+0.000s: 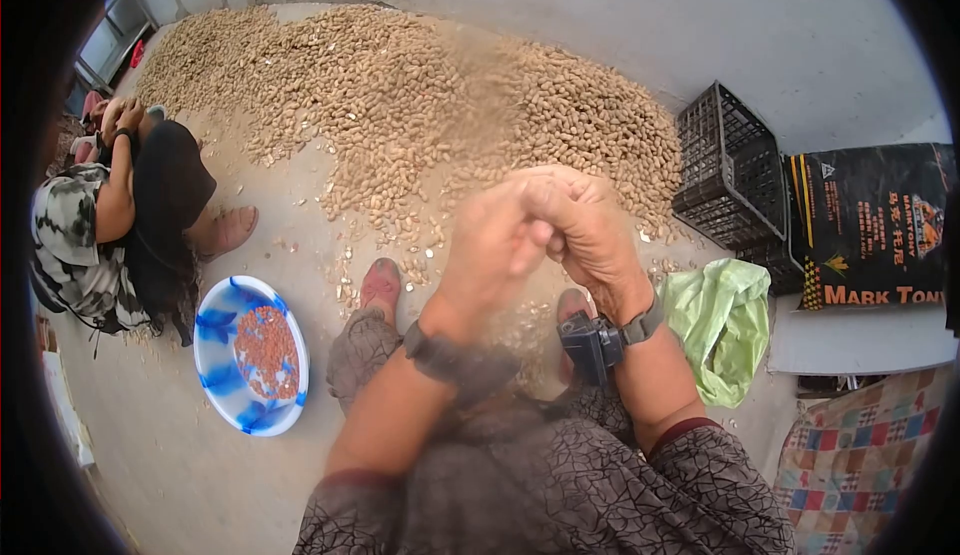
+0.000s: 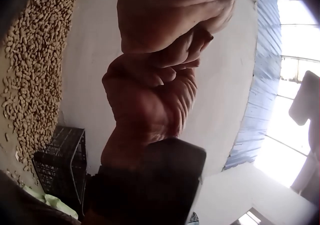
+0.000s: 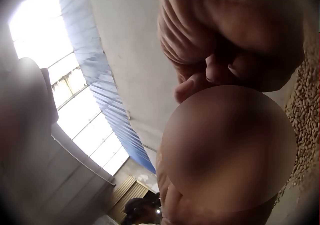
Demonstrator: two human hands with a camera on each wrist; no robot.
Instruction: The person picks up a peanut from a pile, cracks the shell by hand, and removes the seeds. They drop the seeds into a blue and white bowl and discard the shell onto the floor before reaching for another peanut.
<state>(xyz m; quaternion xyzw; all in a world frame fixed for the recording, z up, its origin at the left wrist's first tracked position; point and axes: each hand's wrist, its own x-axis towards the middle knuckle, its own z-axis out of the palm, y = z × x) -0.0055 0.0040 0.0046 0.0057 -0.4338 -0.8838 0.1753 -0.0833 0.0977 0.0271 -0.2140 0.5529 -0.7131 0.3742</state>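
Observation:
My left hand [image 1: 490, 240] and right hand [image 1: 597, 240] meet in front of my chest, raised above the floor. Both have curled fingers, and the left is blurred in the head view. The left wrist view shows the left hand [image 2: 175, 20] pressed against the right hand [image 2: 147, 107], fingers bunched where they meet. In the right wrist view, the right hand [image 3: 230, 25] curls over the other, which a blurred disc mostly covers. I cannot tell whether anything small lies between the fingers. A large heap of unshelled peanuts [image 1: 370, 85] spreads beyond the hands.
At the left stands a blue-and-white basin [image 1: 213, 380] with reddish kernels [image 1: 268, 350]. Another person [image 1: 110, 215] sits beyond it. Right of me are a green plastic bag [image 1: 715, 330], a black crate [image 1: 730, 170] and a black printed sack [image 1: 870, 225]. Loose peanuts litter the floor.

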